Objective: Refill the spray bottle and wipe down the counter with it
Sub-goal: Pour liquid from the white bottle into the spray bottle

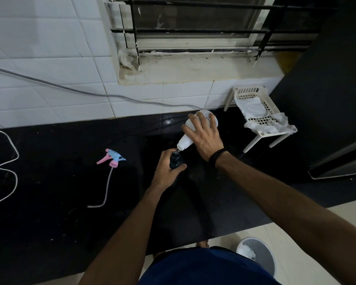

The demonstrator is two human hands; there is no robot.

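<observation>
My left hand (166, 171) grips a small dark spray bottle (176, 160) that stands upright and uncapped on the black counter (70, 182). My right hand (206, 138) holds a white refill bottle (187, 134) tipped mouth-down, its neck right at the dark bottle's opening. The pink and blue spray trigger head (112, 157) lies on the counter to the left, with its thin dip tube (106, 194) trailing toward me. White cloths (253, 109) lie in a white plastic rack (261, 120) at the right.
A grey cable (70, 89) runs along the white tiled wall behind the counter. A white cord (10, 167) loops at the far left. A dark appliance (327, 99) stands at the right. A grey bin (259, 256) sits on the floor.
</observation>
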